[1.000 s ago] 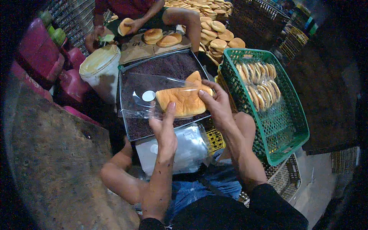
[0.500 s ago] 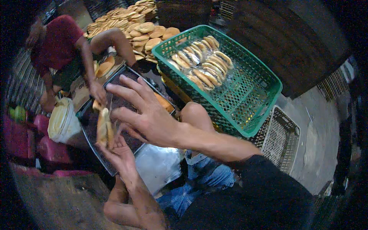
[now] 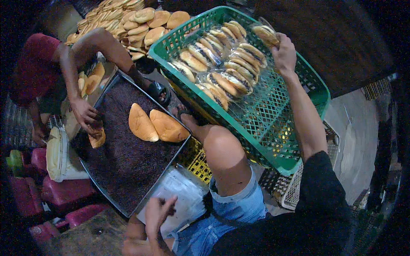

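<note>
At the far right corner of the green crate (image 3: 287,164), my right hand (image 3: 285,55) grips a filled bun (image 3: 265,35) in clear plastic by its end. Rows of bagged buns (image 3: 243,64) with dark filling lie in the crate to its left. My left hand (image 3: 157,213) hovers low over a stack of clear plastic bags (image 3: 181,192); its fingers are loosely apart and nothing shows in them. Beyond it is a metal tray (image 3: 128,179) of dark sprinkles, with two plain buns (image 3: 171,126) resting at its right side.
On the left, a co-worker's hand (image 3: 85,113) holds a bun (image 3: 97,137) over the tray. A white tub (image 3: 64,158) of pale spread stands beside them. Many plain buns (image 3: 139,27) are piled at the back. A pale crate (image 3: 294,192) sits below the green one.
My right hand has swung from over the tray to the green crate, now with a bagged bun. My left hand has dropped toward the bags and no longer holds a bun. The view has shifted.
</note>
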A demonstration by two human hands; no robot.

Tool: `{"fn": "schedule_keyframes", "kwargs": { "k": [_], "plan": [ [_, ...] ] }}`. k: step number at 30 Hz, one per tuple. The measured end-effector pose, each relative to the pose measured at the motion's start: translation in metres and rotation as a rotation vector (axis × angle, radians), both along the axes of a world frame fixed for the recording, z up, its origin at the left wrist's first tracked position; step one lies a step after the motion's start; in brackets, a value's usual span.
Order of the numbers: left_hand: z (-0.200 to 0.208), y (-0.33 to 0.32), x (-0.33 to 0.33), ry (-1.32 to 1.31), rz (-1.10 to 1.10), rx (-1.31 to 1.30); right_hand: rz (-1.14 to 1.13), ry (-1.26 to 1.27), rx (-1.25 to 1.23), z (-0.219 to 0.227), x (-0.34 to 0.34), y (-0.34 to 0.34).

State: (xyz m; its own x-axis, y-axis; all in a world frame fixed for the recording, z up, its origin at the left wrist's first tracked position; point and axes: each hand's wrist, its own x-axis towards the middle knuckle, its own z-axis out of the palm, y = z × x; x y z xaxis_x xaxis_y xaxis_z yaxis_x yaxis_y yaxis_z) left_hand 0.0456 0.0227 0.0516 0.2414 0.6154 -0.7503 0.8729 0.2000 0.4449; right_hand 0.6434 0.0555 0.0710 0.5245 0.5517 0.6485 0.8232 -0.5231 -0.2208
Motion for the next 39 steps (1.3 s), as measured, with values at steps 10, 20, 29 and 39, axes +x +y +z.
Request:
{"fn": "schedule_keyframes", "kwargs": {
  "k": [10, 20, 29, 39],
  "plan": [
    [-0.031, -0.024, -0.033, -0.358, 0.229, -0.197, 1.152, 0.301, -0.532, 0.03, -0.262, 0.081],
    [0.002, -0.007, -0.015, -1.245, 0.896, -0.18, 1.262, 1.494, -0.104, 0.037, -0.402, -0.037],
    [0.024, 0.052, -0.056, -1.238, 1.27, 0.512, 0.968, 1.627, -0.115, 0.048, -0.45, -0.035],
    [-0.039, 0.096, -0.195, -1.388, 1.952, 0.68, 0.639, 0.219, -0.272, -0.085, -0.541, 0.184]
  ]
}}
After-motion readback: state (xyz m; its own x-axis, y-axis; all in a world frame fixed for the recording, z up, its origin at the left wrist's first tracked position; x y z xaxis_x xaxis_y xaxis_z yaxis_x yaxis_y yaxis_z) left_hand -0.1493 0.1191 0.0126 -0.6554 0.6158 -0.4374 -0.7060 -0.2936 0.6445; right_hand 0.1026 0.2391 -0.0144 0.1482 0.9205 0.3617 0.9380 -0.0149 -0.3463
